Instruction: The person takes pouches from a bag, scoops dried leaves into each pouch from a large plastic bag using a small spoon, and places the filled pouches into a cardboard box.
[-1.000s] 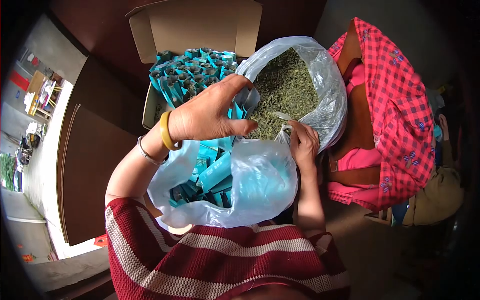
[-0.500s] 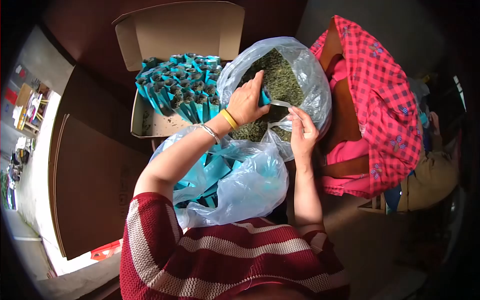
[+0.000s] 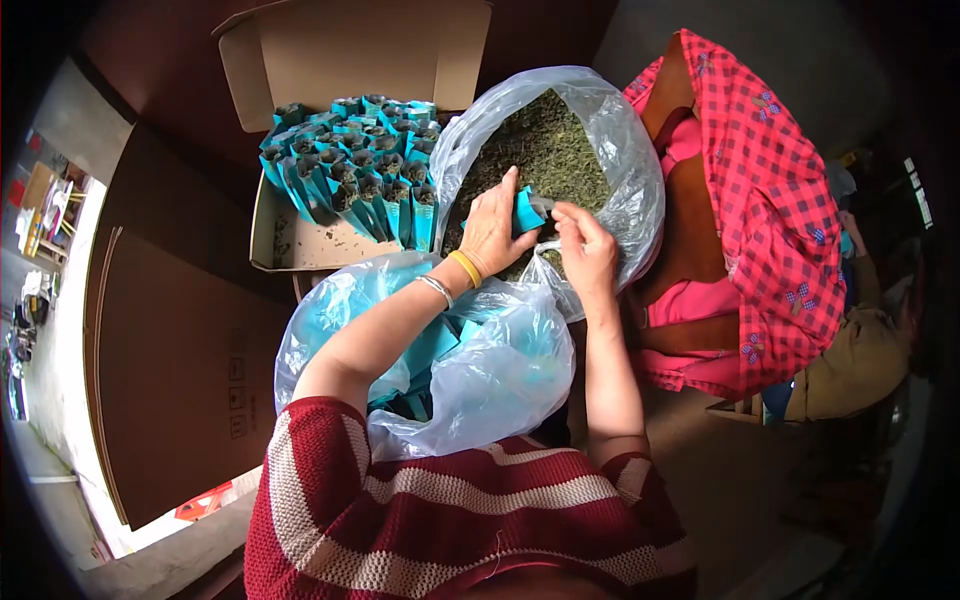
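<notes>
While the left hand [image 3: 490, 232] holds a teal packet [image 3: 526, 212] above the dried leaves [image 3: 560, 150], toward the plastic bag's [image 3: 643, 190] near edge, the right hand [image 3: 588, 252] pinches a small pale piece [image 3: 543, 204] at its mouth.

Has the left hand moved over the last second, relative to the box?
Yes. Left hand has shifted rightward, away from the box, over the leaf bag.

The left hand [image 3: 487, 232] partly hides a small teal packet [image 3: 526, 211] — contents unclear; the brown cardboard lid [image 3: 365, 55] is cropped above.
</notes>
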`<state>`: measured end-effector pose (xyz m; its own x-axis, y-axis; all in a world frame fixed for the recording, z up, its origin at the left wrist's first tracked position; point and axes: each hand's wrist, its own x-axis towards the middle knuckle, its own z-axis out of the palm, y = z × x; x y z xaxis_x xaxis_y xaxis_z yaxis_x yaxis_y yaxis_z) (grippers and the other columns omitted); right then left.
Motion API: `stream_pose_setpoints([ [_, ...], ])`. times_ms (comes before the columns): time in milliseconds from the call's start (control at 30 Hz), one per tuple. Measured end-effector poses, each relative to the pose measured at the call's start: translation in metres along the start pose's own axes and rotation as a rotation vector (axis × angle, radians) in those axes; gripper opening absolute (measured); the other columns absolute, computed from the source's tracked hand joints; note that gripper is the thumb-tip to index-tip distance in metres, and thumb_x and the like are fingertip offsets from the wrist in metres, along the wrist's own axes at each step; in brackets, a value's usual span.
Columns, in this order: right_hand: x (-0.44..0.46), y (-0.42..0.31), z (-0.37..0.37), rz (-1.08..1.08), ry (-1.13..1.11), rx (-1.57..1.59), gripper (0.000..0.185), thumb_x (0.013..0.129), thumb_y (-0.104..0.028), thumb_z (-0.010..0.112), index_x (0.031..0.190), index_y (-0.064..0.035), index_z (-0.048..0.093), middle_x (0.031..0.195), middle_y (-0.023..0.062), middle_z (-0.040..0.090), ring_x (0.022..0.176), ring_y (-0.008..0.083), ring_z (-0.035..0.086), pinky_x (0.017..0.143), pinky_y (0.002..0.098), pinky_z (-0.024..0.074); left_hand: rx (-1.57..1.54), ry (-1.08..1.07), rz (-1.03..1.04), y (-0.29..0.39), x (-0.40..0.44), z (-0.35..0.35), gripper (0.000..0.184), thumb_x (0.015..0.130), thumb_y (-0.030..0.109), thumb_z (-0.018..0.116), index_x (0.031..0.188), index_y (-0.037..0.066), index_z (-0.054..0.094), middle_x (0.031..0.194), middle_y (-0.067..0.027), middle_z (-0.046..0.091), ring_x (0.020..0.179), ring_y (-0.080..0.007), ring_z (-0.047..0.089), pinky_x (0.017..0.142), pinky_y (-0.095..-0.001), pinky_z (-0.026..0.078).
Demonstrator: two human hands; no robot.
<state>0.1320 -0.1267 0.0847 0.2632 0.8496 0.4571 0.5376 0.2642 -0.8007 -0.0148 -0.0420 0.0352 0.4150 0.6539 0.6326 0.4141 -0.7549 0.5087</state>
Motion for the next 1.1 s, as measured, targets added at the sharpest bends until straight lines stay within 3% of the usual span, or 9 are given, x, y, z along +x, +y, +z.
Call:
stream_pose_setpoints([
  [67,0.004,0.002,-0.001,0.020,0.045,0.079,0.020,0.091,-0.004,0.054,0.108,-0.0001,0.065,0.097,0.0178,0.070,0.091,0.0296,0.070,0.076,0.0342,0.0547,0.042,0.085,0.023,-0.004,-0.004,0.002,0.101,0.070,0.027,0.079,0.147,0.001,0.020,0.116,-0.0230,0.056,0.108,-0.0393,0.054,0.096,-0.0452,0.042],
  [200,0.008,-0.002,-0.006,0.082,-0.019,0.072,0.020,0.091,-0.005,0.055,0.108,-0.0011,0.066,0.100,0.0147,0.071,0.089,0.0190,0.069,0.079,0.0296,0.0539,0.034,0.021,-0.198,-0.011,-0.011,0.006,0.088,0.072,0.035,0.079,0.141,0.002,0.035,0.113,-0.0204,0.058,0.107,-0.0380,0.054,0.096,-0.0469,0.039],
  [300,0.007,-0.011,-0.007,-0.175,-0.156,-0.369,0.019,0.088,-0.004,0.056,0.102,-0.0032,0.068,0.094,0.0130,0.071,0.083,0.0235,0.070,0.072,0.0324,0.0535,0.031,-0.028,-0.078,-0.014,-0.014,0.009,0.072,0.074,0.041,0.077,0.128,0.002,0.048,0.109,-0.0177,0.060,0.105,-0.0378,0.054,0.094,-0.0469,0.040],
  [467,0.013,-0.015,-0.010,-0.386,-0.169,-0.380,0.019,0.087,-0.004,0.056,0.101,-0.0037,0.068,0.091,0.0118,0.072,0.077,0.0229,0.069,0.069,0.0328,0.0530,0.028,-0.089,-0.102,-0.010,-0.009,0.010,0.064,0.077,0.043,0.074,0.121,0.002,0.053,0.106,-0.0167,0.060,0.103,-0.0379,0.055,0.091,-0.0452,0.043],
  [567,0.015,-0.011,-0.016,-0.010,0.030,-0.108,0.020,0.087,-0.006,0.055,0.102,-0.0049,0.069,0.087,0.0132,0.071,0.074,0.0307,0.067,0.070,0.0371,0.0534,0.000,-0.017,-0.139,-0.009,-0.005,0.007,0.063,0.078,0.043,0.073,0.121,0.002,0.051,0.105,-0.0176,0.060,0.101,-0.0386,0.056,0.087,-0.0443,0.045],
  [733,0.029,-0.003,-0.026,0.067,0.142,-0.072,0.021,0.089,-0.011,0.054,0.104,-0.0064,0.069,0.086,0.0155,0.070,0.076,0.0360,0.066,0.070,0.0411,0.0533,-0.084,0.094,-0.334,-0.008,0.003,0.007,0.060,0.083,0.043,0.069,0.124,0.004,0.049,0.106,-0.0190,0.059,0.100,-0.0394,0.057,0.085,-0.0447,0.046],
  [867,0.033,-0.002,-0.011,0.056,-0.022,-0.425,0.025,0.093,-0.015,0.049,0.110,-0.0098,0.068,0.087,0.0174,0.071,0.080,0.0296,0.069,0.072,0.0401,0.0527,-0.116,0.212,-0.361,-0.021,-0.003,0.017,0.056,0.087,0.043,0.064,0.125,0.005,0.048,0.107,-0.0202,0.058,0.101,-0.0406,0.056,0.085,-0.0459,0.046],
  [967,0.032,-0.005,0.002,0.049,-0.159,-0.717,0.027,0.093,-0.019,0.049,0.110,-0.0118,0.068,0.089,0.0204,0.069,0.083,0.0365,0.068,0.074,0.0456,0.0520,-0.141,0.146,-0.415,-0.021,-0.005,0.017,0.053,0.089,0.044,0.060,0.125,0.007,0.048,0.109,-0.0208,0.058,0.101,-0.0412,0.056,0.086,-0.0457,0.046],
  [1100,0.048,-0.007,0.019,0.091,-0.126,-0.806,0.027,0.092,-0.021,0.050,0.111,-0.0110,0.067,0.090,0.0229,0.068,0.087,0.0408,0.065,0.077,0.0480,0.0512,-0.132,0.212,-0.349,-0.025,-0.007,0.021,0.053,0.087,0.043,0.063,0.124,0.008,0.046,0.106,-0.0213,0.058,0.097,-0.0413,0.057,0.082,-0.0478,0.047],
])
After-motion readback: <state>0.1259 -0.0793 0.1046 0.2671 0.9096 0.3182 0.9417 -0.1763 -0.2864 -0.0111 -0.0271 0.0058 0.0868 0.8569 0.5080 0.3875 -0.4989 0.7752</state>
